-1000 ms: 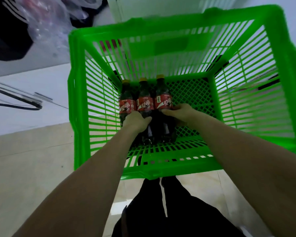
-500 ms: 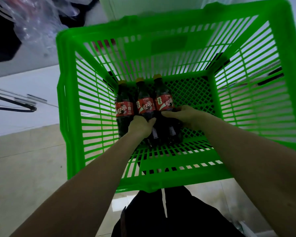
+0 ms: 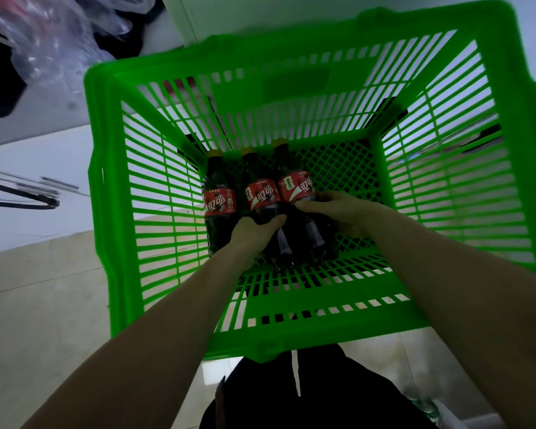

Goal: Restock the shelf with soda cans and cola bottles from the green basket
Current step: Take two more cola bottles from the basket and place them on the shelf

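Note:
Three cola bottles with red labels and yellow caps lie side by side on the floor of the green basket (image 3: 112,212). My left hand (image 3: 254,232) grips the lower body of the middle bottle (image 3: 262,196). My right hand (image 3: 338,212) holds the right bottle (image 3: 296,187) just below its label. The left bottle (image 3: 218,204) lies untouched beside my left hand. No soda cans or shelf are in view.
The basket stands on a beige tiled floor (image 3: 44,320), right in front of my dark-trousered legs (image 3: 307,397). A crumpled clear plastic bag (image 3: 53,35) and dark items lie at the upper left. A thin black wire frame (image 3: 22,199) sits left of the basket.
Both hands have stayed on the bottles, and my left hand's fingers have curled further round the middle one. The view has shifted a little, so the basket sits further right.

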